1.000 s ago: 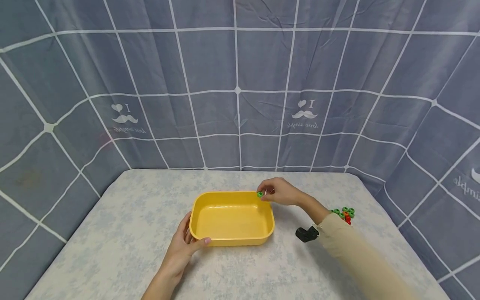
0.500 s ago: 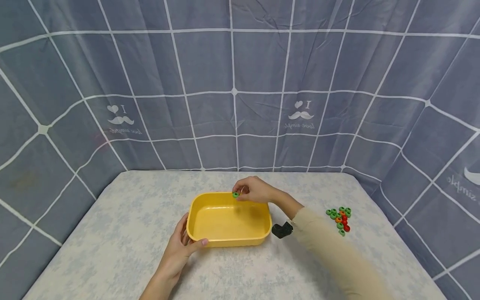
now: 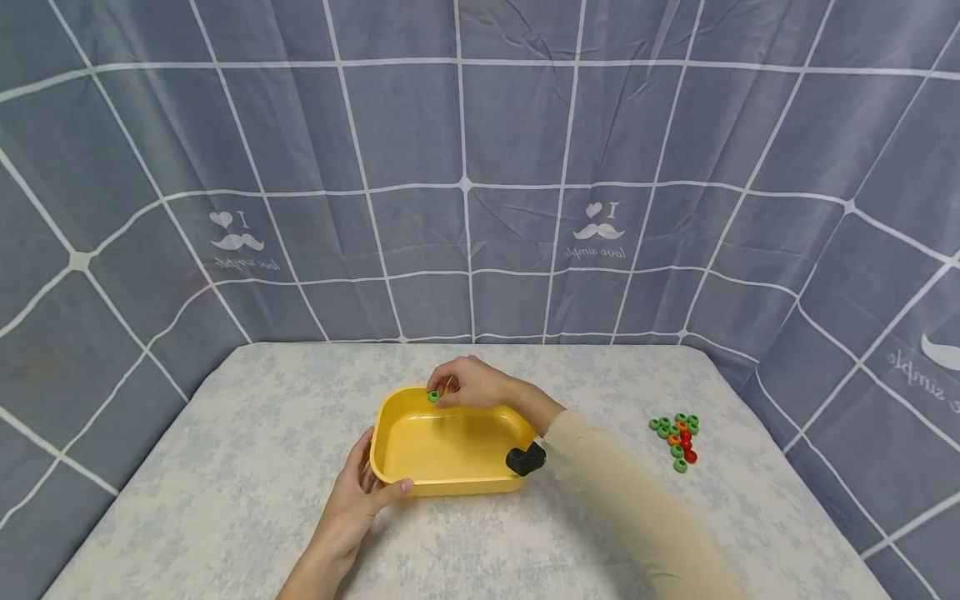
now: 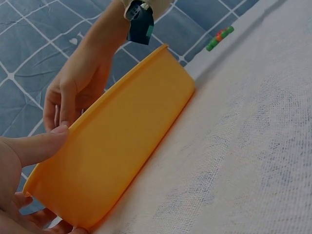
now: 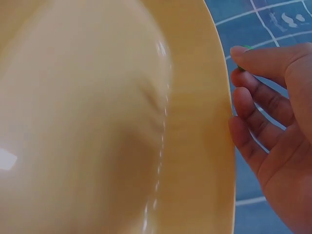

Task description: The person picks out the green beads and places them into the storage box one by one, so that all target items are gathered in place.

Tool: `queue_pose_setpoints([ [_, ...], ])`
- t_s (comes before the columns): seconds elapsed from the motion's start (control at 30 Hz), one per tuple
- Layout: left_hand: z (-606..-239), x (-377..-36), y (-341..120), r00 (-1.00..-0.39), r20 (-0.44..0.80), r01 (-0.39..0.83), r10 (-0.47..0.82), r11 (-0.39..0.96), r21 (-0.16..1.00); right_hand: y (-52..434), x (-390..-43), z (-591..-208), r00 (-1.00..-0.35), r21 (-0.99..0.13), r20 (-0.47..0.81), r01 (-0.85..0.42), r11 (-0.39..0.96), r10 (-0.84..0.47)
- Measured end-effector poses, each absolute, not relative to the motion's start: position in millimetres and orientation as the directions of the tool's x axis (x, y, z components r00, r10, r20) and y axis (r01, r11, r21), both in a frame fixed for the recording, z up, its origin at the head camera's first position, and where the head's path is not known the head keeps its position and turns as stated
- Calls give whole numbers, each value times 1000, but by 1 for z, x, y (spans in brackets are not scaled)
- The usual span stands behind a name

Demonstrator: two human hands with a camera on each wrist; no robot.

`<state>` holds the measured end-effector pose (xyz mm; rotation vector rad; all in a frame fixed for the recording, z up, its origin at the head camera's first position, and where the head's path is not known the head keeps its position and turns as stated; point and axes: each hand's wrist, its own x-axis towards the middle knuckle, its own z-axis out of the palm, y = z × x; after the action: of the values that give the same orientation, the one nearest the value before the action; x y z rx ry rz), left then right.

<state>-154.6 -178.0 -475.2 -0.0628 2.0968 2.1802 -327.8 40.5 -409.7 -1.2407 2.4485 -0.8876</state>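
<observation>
A tub [image 3: 450, 479] sat at the middle of the table [image 3: 225, 500], with a wall of cloth [image 3: 465, 167] behind it. A cluster of small rings [image 3: 677, 437] lay on the table well to the tub's right.

yellow tray [image 5: 195, 122]: blurred | green ring [image 5: 246, 48]: mostly hidden by fingers

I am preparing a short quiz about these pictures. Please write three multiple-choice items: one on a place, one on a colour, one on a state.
1. Where does the pile of small rings lie?
A. inside the tub
B. on the table, right of the tub
C. under the left hand

2. What colour is the ring in the right hand?
A. green
B. red
C. blue

3. What does the left hand do?
A. lies flat
B. holds a ring
C. grips the yellow tub

Key: 1 B, the pile lies on the cloth; 2 A, the pinched ring is green; 3 C, its thumb presses the tub's near wall.
</observation>
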Motion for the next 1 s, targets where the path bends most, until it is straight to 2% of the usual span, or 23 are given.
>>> queue_pose_setpoints([
  [0.63, -473, -154, -178, -991, -114, -116, 71, -38, 992, 4, -324, -402, -591, -624, 51, -648, 437, -805],
  [1.0, -474, -153, -178, -990, -127, -129, 53, -35, 991, 17, -323, -403, -602, -589, 54, -664, 462, -797],
])
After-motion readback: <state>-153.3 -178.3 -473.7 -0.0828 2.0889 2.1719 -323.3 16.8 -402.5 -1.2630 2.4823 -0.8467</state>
